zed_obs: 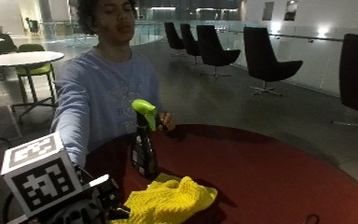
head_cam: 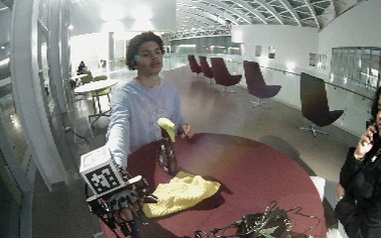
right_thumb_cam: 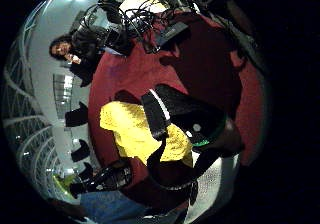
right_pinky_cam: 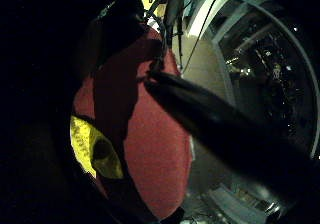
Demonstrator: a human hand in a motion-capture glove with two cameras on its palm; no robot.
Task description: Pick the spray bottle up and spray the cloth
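A dark spray bottle [zed_obs: 143, 149] with a green trigger head stands upright on the round red table [zed_obs: 259, 168], in front of the person. A crumpled yellow cloth [zed_obs: 167, 200] lies just beside it, nearer the camera. My gloved right hand [zed_obs: 89, 207] hovers at the table's edge beside the cloth, well short of the bottle, fingers hanging relaxed and holding nothing. The wide outside view shows the same hand [head_cam: 121, 210], cloth [head_cam: 177, 194] and bottle [head_cam: 168, 153]. The thumb side palm view looks onto the cloth [right_thumb_cam: 127, 129], with the bottle [right_thumb_cam: 107, 176] beyond it. The bare left hand [zed_obs: 166, 121] rests behind the bottle.
A tangle of black cables and devices [head_cam: 256, 225] sits at the table's side away from the person. Dark swivel chairs [zed_obs: 266, 60] stand on the floor behind the table. The red tabletop [head_cam: 256, 168] stretches bare between the cloth and the cables.
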